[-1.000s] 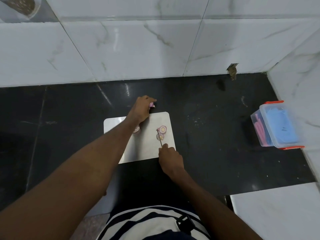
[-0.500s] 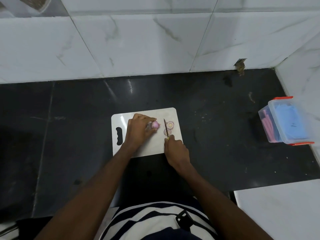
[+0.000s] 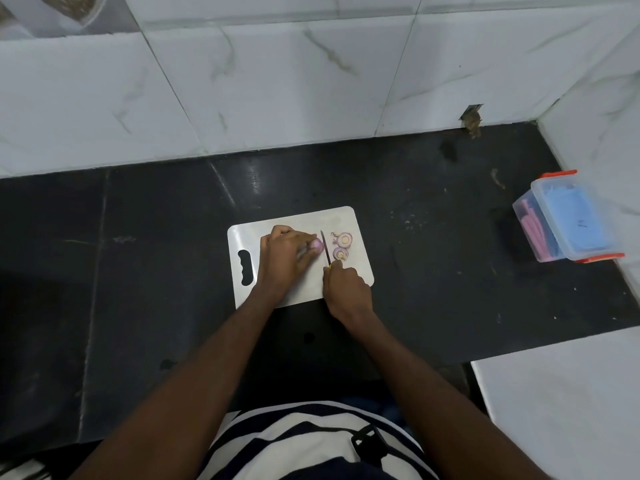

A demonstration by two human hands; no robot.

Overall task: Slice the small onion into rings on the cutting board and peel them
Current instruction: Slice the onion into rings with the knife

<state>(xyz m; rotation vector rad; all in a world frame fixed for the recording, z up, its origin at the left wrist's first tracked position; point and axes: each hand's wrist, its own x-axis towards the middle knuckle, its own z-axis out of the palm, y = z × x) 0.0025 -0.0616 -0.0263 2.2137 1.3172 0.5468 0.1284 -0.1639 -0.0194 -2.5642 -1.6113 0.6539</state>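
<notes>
A white cutting board (image 3: 356,223) lies on the black counter. My left hand (image 3: 285,258) presses the small purple onion (image 3: 317,246) down on the board, most of it hidden under my fingers. My right hand (image 3: 346,289) grips a knife (image 3: 326,249) whose thin blade stands against the onion's right cut face. Two cut onion rings (image 3: 343,245) lie flat just right of the blade, purple-edged with pale centres.
A clear plastic box (image 3: 568,221) with orange clips and blue and pink contents sits at the right by the white marble wall. A white slab (image 3: 561,410) fills the lower right. Marble tiles back the black counter (image 3: 138,254).
My left hand came back from beyond the board's far edge and set the onion down on the board. The knife moved left until it met the onion's cut face.
</notes>
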